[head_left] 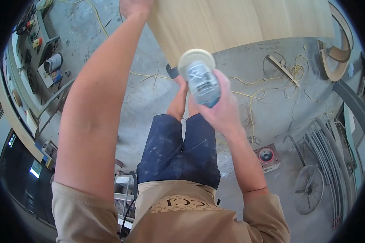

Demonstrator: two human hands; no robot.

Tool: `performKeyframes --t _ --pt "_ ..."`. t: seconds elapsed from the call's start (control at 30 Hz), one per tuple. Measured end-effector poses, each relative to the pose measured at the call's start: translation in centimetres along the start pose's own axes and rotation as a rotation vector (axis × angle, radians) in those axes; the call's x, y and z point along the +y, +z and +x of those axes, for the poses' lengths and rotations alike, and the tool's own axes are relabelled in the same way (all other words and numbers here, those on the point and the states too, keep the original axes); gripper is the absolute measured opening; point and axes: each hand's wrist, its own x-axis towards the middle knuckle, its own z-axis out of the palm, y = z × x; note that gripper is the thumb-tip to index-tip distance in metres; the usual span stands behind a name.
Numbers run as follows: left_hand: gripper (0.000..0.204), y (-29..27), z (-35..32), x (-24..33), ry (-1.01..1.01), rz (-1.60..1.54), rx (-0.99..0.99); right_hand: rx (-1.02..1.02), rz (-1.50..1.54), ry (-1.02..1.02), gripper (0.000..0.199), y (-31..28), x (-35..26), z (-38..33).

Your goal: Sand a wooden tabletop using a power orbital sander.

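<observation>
Your right hand is closed around the body of a handheld sander, fingers wrapped over its far side and the thumb side nearer you. The sander sits at the far end of that hand, its grip end tucked into your palm and its round pale disc out beyond your fingers. From above, the disc overlaps the near left corner of the big wooden panel, just where the panel's near edge begins; whether it touches the wood or is held above it, you cannot tell from this view.

The sander's long axis runs out from your palm, away from you and leaning a little to the left, so the disc end points toward the panel and the grip end back toward your right forearm. The body is blurred, with a clear, shiny look over blue.

Your left hand is stretched far forward, beside the left edge of the panel and well apart from the sander. The frame cuts it off, so you cannot tell whether its fingers are open or gripping the wood.

Below, a yellow cord winds over the grey floor.
</observation>
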Motion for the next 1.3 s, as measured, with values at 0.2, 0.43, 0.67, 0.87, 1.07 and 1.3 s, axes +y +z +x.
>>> performKeyframes --t 0.2,0.43,0.67,0.87,1.07,1.3 --pt "0.073 -2.0 0.2 0.3 -0.412 -0.614 0.051 -0.156 -0.023 -0.001 0.095 0.7 -0.9 -0.3" --pt "0.065 -3.2 -0.7 1.3 -0.395 -0.645 0.032 0.052 0.059 0.174 0.097 -1.2 -0.4 -0.5" --pt "0.055 -0.3 0.3 -1.2 0.054 -0.198 0.004 -0.136 -0.021 0.035 0.096 1.8 -2.0 -0.7" --pt "0.058 1.6 1.2 -1.7 -0.209 -0.448 0.142 0.116 0.069 0.075 0.093 -3.4 1.5 1.1" --pt "0.093 -0.7 0.5 -0.1 -0.395 -0.62 0.079 0.421 0.32 0.211 0.084 -10.6 5.5 3.8" --pt "0.084 0.2 1.0 -2.4 -0.334 -0.533 0.112 0.107 0.113 0.126 0.094 -4.6 2.2 1.8"
